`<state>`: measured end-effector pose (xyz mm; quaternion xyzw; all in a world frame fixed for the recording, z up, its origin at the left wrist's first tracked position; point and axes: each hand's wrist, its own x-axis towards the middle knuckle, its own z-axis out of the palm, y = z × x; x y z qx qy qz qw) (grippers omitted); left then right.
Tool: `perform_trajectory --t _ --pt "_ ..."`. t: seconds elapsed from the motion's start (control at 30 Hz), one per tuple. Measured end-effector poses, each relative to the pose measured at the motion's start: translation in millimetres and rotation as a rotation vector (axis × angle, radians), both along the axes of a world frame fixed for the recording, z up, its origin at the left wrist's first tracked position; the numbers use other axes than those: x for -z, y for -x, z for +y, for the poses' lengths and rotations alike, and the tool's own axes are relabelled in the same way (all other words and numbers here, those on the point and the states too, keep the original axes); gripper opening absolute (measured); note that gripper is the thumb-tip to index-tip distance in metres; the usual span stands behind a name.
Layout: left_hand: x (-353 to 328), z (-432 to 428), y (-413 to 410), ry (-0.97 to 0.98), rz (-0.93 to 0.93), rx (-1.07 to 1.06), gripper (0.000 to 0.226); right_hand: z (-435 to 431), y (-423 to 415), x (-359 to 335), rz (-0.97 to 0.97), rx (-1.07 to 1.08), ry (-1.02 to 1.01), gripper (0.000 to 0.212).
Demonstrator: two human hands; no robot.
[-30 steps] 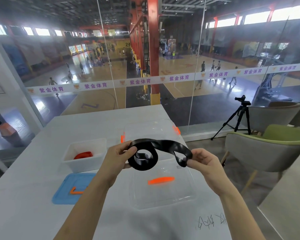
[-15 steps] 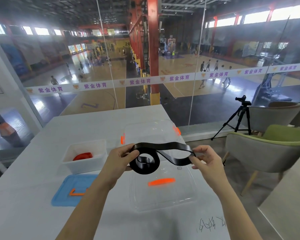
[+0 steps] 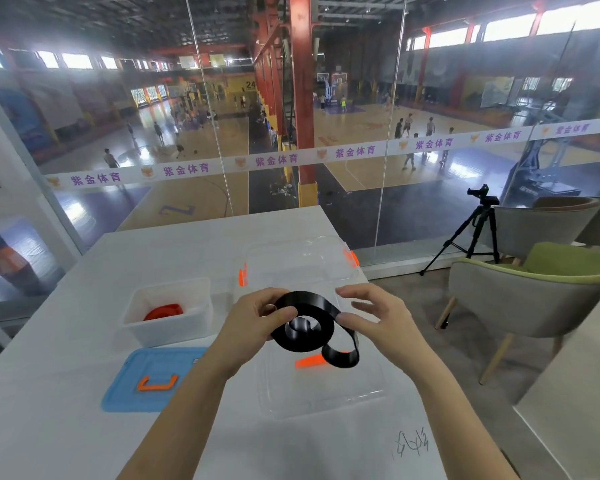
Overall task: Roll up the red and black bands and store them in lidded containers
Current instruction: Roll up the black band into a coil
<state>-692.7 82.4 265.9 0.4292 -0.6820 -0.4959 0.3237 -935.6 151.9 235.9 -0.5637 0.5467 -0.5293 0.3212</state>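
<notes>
Nearest the camera, handwritten scribbles [image 3: 413, 445] are showing on the white table [image 3: 49, 438]. Above them, a clear lid [image 3: 326, 393] with an orange handle is lying flat beside a blue lid [image 3: 153, 379]. Over the clear lid, both hands are holding the black band [image 3: 305, 329] in the air: the left hand [image 3: 253, 323] is pinching the coiled part between thumb and fingers, while the right hand [image 3: 378, 317] is gripping the strip with thumb and forefinger, its other fingers spread, and a loose loop is hanging below. Farther back, the red band [image 3: 165, 310] is sitting inside a white container [image 3: 167, 315], with a clear container [image 3: 298, 261] just beside it.
</notes>
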Motion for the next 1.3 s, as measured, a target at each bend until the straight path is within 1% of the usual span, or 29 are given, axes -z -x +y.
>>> perform_trajectory --t 0.1,0.23,0.37,0.47,0.53,0.7,0.83,0.9,1.07,1.2,1.3 --pt "1.3 1.9 2.8 0.000 -0.012 0.018 0.020 0.6 -8.4 0.9 0.001 -0.041 -0.036 0.030" --pt "3.2 3.6 3.7 -0.017 -0.009 0.048 0.020 0.9 -11.2 3.5 0.015 0.013 -0.003 0.025" --pt "2.7 6.0 4.5 -0.029 0.028 0.053 0.023 0.5 -9.1 3.1 -0.065 0.025 0.012 0.023" --pt "2.2 7.3 5.4 -0.019 0.042 0.056 0.029 -0.4 -9.4 2.6 -0.130 0.049 0.042 0.026" --pt "2.6 7.5 6.1 -0.017 0.060 0.040 0.032 -0.8 -9.8 2.2 -0.147 0.062 0.056 0.028" --pt "4.8 7.6 9.5 0.001 0.072 0.005 0.027 -0.6 -9.5 0.1 -0.160 0.061 0.048 0.031" --pt "8.3 9.1 14.3 0.000 0.105 -0.029 0.033 -0.3 -10.3 4.8 -0.213 0.060 0.032 0.033" --pt "9.7 9.2 15.2 0.000 0.130 -0.044 0.032 -0.4 -12.7 8.3 -0.239 0.062 0.029 0.035" --pt "17.4 6.1 11.8 -0.033 0.225 -0.116 0.018 -3.6 -16.9 19.1 -0.316 0.077 0.014 0.034" --pt "22.5 1.6 5.1 -0.120 0.389 -0.207 0.019 -7.2 -25.6 23.0 -0.367 0.086 0.021 0.033" --pt "27.8 -0.1 -0.3 -0.208 0.437 -0.171 0.022 -12.3 -36.0 23.8 -0.404 0.121 0.023 0.027"
